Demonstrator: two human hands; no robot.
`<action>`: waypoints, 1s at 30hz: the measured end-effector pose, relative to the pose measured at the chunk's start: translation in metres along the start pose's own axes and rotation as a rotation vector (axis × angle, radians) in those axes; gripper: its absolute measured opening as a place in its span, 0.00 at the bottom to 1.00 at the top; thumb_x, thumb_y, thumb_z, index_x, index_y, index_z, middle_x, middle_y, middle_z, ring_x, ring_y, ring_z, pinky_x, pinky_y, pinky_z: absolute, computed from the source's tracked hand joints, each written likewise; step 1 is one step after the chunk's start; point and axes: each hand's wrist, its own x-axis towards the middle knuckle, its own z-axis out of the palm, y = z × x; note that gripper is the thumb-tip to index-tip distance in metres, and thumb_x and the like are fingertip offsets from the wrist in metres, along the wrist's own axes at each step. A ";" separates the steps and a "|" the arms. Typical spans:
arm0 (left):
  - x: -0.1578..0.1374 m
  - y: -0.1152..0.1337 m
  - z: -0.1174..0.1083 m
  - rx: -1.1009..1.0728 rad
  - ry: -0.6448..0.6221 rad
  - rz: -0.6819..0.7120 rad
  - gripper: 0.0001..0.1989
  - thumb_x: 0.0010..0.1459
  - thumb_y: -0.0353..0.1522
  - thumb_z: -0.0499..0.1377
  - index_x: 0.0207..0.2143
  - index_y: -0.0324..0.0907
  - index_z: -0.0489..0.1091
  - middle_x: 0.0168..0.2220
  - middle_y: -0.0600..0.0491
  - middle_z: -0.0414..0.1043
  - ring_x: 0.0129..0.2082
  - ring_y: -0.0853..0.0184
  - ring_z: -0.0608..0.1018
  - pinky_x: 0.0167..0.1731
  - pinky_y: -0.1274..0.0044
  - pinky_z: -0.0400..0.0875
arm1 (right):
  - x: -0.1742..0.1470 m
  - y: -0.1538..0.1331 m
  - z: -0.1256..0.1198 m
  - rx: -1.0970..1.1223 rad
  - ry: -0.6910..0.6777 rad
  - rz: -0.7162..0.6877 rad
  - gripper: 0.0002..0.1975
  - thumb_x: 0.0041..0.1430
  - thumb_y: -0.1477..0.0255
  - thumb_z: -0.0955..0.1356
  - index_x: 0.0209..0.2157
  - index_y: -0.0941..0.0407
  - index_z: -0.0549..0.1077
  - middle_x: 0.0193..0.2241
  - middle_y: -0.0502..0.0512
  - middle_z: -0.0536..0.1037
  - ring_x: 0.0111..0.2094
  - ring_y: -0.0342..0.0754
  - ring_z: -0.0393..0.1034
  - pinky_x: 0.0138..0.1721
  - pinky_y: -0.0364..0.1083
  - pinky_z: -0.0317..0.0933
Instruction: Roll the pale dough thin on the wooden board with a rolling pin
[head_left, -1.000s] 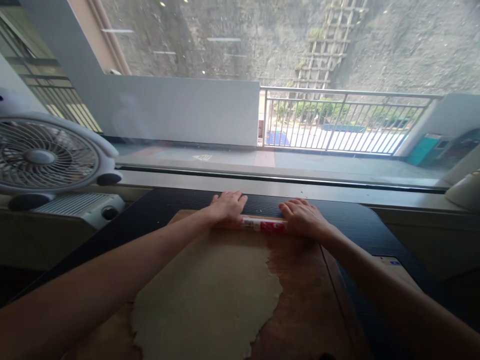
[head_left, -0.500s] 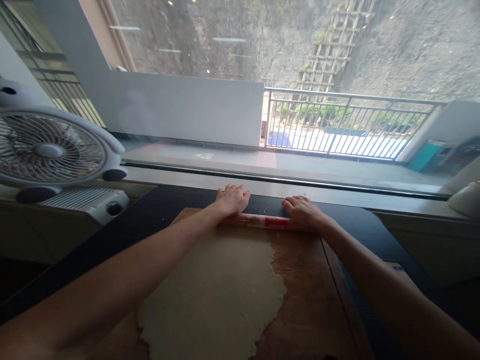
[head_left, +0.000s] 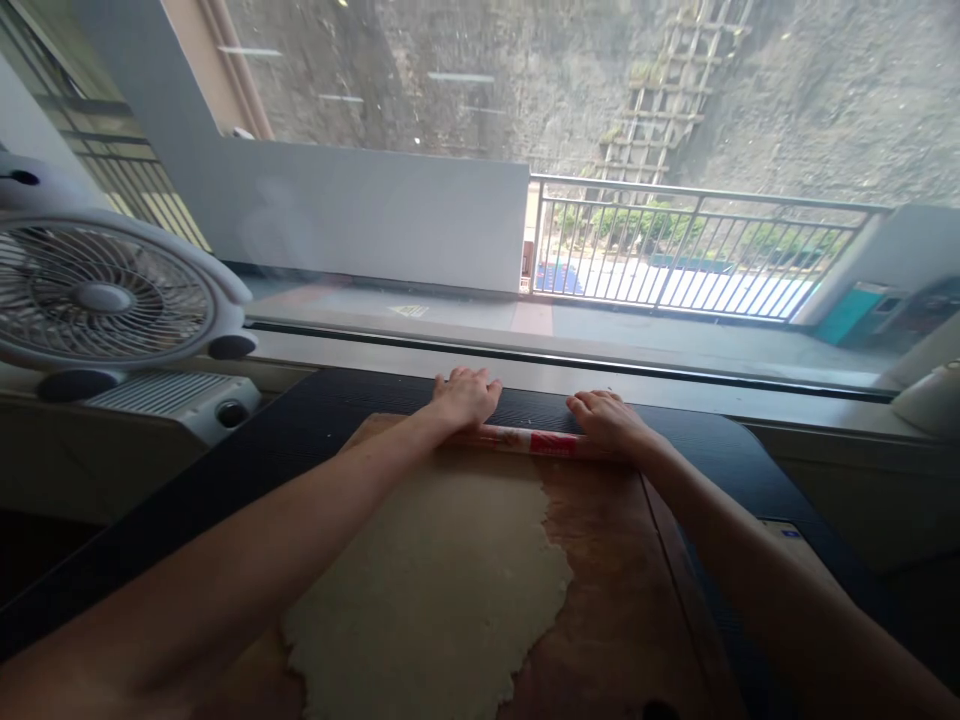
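Note:
A wooden rolling pin (head_left: 551,443) with a red and white label lies across the far end of a brown wooden board (head_left: 615,570). Both my hands rest on it: my left hand (head_left: 466,400) is curled over its left end, my right hand (head_left: 606,420) over its right end, with fingers pointing away from me. Beneath and on the near side of the pin spreads a thin, pale sheet of dough (head_left: 442,570) with ragged edges. My left forearm covers part of the dough's left side, and the palms hide both pin ends.
The board lies on a dark table (head_left: 262,480) against a window sill (head_left: 360,358). At the left stands a white fan (head_left: 101,297) beside a ridged grey-white box (head_left: 176,405). A phone-like flat object (head_left: 787,533) lies right of my right forearm. Beyond the glass is a railing (head_left: 697,250).
Hands, rolling pin and dough stay almost where they were. The view has shifted very slightly.

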 end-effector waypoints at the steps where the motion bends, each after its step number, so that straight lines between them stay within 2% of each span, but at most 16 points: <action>1: -0.006 -0.001 0.001 -0.001 -0.008 0.020 0.28 0.63 0.44 0.35 0.57 0.43 0.59 0.60 0.45 0.59 0.60 0.56 0.59 0.55 0.59 0.55 | -0.006 -0.001 0.001 -0.003 -0.006 -0.007 0.24 0.66 0.62 0.49 0.52 0.54 0.66 0.54 0.59 0.68 0.56 0.53 0.57 0.52 0.52 0.52; 4: -0.040 -0.005 0.010 -0.011 -0.034 0.144 0.27 0.63 0.46 0.36 0.57 0.48 0.60 0.61 0.51 0.59 0.61 0.58 0.59 0.56 0.59 0.53 | -0.041 -0.004 0.008 -0.024 -0.004 -0.107 0.23 0.66 0.61 0.49 0.49 0.49 0.68 0.53 0.54 0.69 0.57 0.53 0.56 0.52 0.52 0.52; 7: -0.062 -0.007 0.016 -0.022 0.022 0.232 0.28 0.63 0.47 0.34 0.58 0.49 0.58 0.61 0.53 0.59 0.62 0.58 0.57 0.57 0.60 0.50 | -0.063 -0.006 0.013 -0.036 0.028 -0.170 0.24 0.66 0.59 0.48 0.51 0.47 0.68 0.54 0.53 0.69 0.58 0.54 0.55 0.53 0.53 0.51; 10: -0.044 -0.003 0.011 -0.019 0.001 0.152 0.27 0.63 0.46 0.36 0.59 0.49 0.57 0.62 0.52 0.57 0.62 0.58 0.55 0.58 0.60 0.48 | -0.044 -0.003 0.010 -0.023 0.021 -0.122 0.25 0.66 0.59 0.49 0.53 0.49 0.66 0.56 0.54 0.66 0.58 0.54 0.54 0.53 0.53 0.51; 13: -0.013 0.002 0.000 -0.006 -0.055 0.050 0.27 0.62 0.45 0.37 0.59 0.46 0.58 0.62 0.47 0.56 0.62 0.55 0.56 0.56 0.58 0.51 | -0.012 0.000 0.004 -0.015 -0.001 -0.042 0.24 0.66 0.61 0.50 0.54 0.53 0.66 0.57 0.58 0.64 0.58 0.53 0.54 0.54 0.52 0.50; 15: -0.007 0.003 -0.003 -0.007 -0.051 0.014 0.28 0.62 0.45 0.36 0.59 0.43 0.57 0.61 0.44 0.57 0.61 0.54 0.59 0.55 0.58 0.53 | -0.006 0.001 0.001 -0.018 -0.023 -0.028 0.23 0.66 0.62 0.50 0.53 0.54 0.66 0.56 0.59 0.65 0.57 0.53 0.55 0.54 0.52 0.51; 17: -0.020 0.001 -0.001 -0.014 -0.057 0.035 0.29 0.63 0.45 0.35 0.59 0.44 0.56 0.61 0.46 0.58 0.61 0.55 0.59 0.56 0.60 0.53 | -0.019 0.000 0.004 -0.023 -0.039 -0.070 0.23 0.66 0.62 0.50 0.51 0.52 0.68 0.54 0.57 0.67 0.56 0.52 0.57 0.53 0.51 0.52; 19: -0.043 -0.002 0.005 -0.018 -0.049 0.117 0.29 0.63 0.46 0.35 0.60 0.46 0.56 0.62 0.49 0.58 0.61 0.58 0.57 0.57 0.62 0.51 | -0.041 -0.001 0.009 -0.024 -0.029 -0.142 0.23 0.66 0.61 0.49 0.50 0.49 0.68 0.54 0.55 0.68 0.56 0.52 0.58 0.52 0.51 0.53; 22: -0.064 -0.004 0.008 -0.015 -0.017 0.220 0.29 0.63 0.46 0.34 0.61 0.46 0.54 0.62 0.51 0.56 0.63 0.59 0.55 0.58 0.63 0.48 | -0.061 -0.002 0.013 -0.010 0.010 -0.189 0.25 0.66 0.58 0.48 0.54 0.48 0.65 0.56 0.53 0.66 0.57 0.53 0.56 0.53 0.52 0.52; 24: -0.054 -0.003 0.006 -0.008 -0.049 0.190 0.28 0.63 0.45 0.35 0.60 0.47 0.55 0.63 0.52 0.55 0.63 0.59 0.54 0.59 0.63 0.48 | -0.052 0.000 0.013 0.007 0.027 -0.137 0.26 0.66 0.57 0.49 0.56 0.49 0.63 0.59 0.53 0.62 0.59 0.53 0.53 0.55 0.54 0.50; 26: -0.031 -0.001 0.003 -0.001 -0.085 0.107 0.26 0.63 0.44 0.37 0.59 0.47 0.57 0.63 0.51 0.55 0.62 0.58 0.56 0.58 0.62 0.50 | -0.030 0.002 0.009 0.032 0.032 -0.042 0.26 0.65 0.56 0.50 0.58 0.51 0.61 0.61 0.55 0.59 0.60 0.54 0.52 0.56 0.54 0.48; 28: -0.009 0.001 -0.001 0.004 -0.073 0.042 0.27 0.63 0.43 0.37 0.58 0.44 0.57 0.62 0.47 0.56 0.61 0.56 0.58 0.56 0.60 0.53 | -0.009 0.004 0.005 0.055 0.025 0.036 0.27 0.65 0.56 0.51 0.58 0.53 0.60 0.61 0.58 0.58 0.60 0.55 0.52 0.56 0.53 0.48; 30: -0.001 0.002 -0.001 0.004 -0.047 0.008 0.28 0.63 0.43 0.36 0.59 0.41 0.57 0.61 0.44 0.58 0.60 0.55 0.60 0.55 0.59 0.55 | -0.003 0.005 0.003 0.066 0.013 0.067 0.27 0.65 0.57 0.51 0.59 0.55 0.59 0.61 0.60 0.58 0.59 0.55 0.53 0.56 0.52 0.49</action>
